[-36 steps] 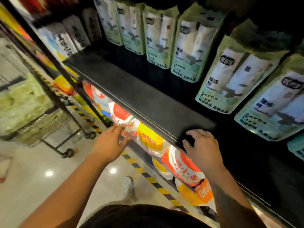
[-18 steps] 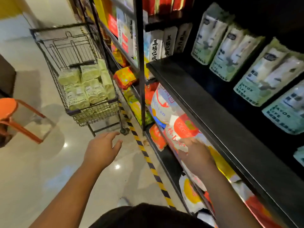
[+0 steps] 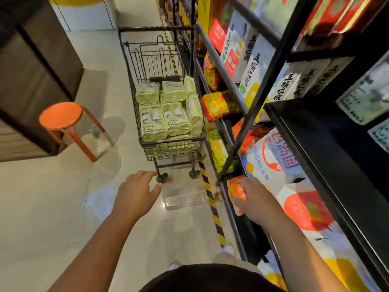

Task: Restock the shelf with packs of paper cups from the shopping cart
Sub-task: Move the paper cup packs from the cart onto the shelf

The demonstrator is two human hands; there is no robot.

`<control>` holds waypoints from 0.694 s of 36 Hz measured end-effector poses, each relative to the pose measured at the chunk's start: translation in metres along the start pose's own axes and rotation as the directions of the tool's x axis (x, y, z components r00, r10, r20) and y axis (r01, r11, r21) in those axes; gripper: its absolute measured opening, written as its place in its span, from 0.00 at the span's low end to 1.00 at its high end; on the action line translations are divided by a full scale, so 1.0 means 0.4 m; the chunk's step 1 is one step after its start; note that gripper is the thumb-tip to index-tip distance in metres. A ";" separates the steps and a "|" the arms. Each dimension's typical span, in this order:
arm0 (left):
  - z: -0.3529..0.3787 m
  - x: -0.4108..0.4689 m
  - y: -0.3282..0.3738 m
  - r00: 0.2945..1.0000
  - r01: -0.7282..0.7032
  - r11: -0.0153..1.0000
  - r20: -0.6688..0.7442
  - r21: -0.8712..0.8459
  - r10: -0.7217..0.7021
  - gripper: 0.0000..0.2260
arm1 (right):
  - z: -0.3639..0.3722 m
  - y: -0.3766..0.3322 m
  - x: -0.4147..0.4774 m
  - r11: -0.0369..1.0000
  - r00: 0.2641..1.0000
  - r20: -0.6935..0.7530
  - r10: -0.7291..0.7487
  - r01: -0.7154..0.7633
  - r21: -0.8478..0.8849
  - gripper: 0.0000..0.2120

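- Packs of paper cups (image 3: 166,114) stacked in shopping cart (image 3: 172,144), upper centre; lower layers half hidden by wire, print unreadable.
- Left hand (image 3: 136,194) lower centre over floor, grip released, nothing in it.
- Right hand (image 3: 254,201) lower right, fingers spread, grip released; touching orange pack (image 3: 235,190) or not: can't tell.
- Black shelf (image 3: 315,144) cut off at right edge.

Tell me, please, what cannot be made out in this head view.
Head view: lower cup packs in the shopping cart, hidden under the top layer.
Their print: too small, blurred.
Right edge cuts off the shelf packs.
Whether the right hand touches the orange pack: blurred.
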State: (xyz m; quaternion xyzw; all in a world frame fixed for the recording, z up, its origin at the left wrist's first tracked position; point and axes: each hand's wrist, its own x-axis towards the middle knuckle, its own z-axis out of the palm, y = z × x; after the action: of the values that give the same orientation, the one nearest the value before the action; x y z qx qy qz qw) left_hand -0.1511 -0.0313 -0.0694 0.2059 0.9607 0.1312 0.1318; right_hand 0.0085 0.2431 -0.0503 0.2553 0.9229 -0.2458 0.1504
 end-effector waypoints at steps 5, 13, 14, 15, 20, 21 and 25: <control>0.015 0.083 0.004 0.997 0.054 0.999 0.046 0.005 -0.054 0.22 | -0.031 -0.026 0.138 0.999 0.998 0.030 -0.048 0.048 -0.014 0.26; -0.035 0.274 0.015 0.991 0.135 0.989 0.005 0.069 -0.135 0.23 | -0.112 -0.112 0.449 0.981 0.975 0.127 -0.183 0.190 -0.041 0.27; -0.048 0.301 0.019 0.988 0.151 0.985 0.004 0.084 -0.152 0.23 | -0.129 -0.125 0.491 0.975 0.969 0.140 -0.204 0.214 -0.058 0.26; -0.059 0.329 0.022 0.986 0.168 0.981 0.002 0.094 -0.169 0.23 | -0.148 -0.138 0.534 0.969 0.963 0.153 -0.223 0.236 -0.072 0.27; -0.085 0.453 0.053 0.972 0.234 0.966 -0.020 0.110 -0.233 0.22 | -0.237 -0.188 0.729 0.945 0.938 0.169 -0.304 0.319 -0.070 0.26; -0.082 0.472 0.060 0.968 0.251 0.961 -0.015 0.116 -0.251 0.22 | -0.250 -0.197 0.763 0.942 0.935 0.176 -0.309 0.326 -0.077 0.26; -0.053 0.541 0.079 0.952 0.304 0.947 0.009 0.104 -0.307 0.23 | -0.277 -0.220 0.888 0.924 0.911 0.214 -0.352 0.375 -0.076 0.30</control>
State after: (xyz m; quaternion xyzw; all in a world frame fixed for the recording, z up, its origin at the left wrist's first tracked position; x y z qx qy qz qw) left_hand -0.3368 0.0855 -0.0830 0.0629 0.9847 0.0575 0.1520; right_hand -0.3493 0.3772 -0.0681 0.0444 0.9475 -0.2396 0.2070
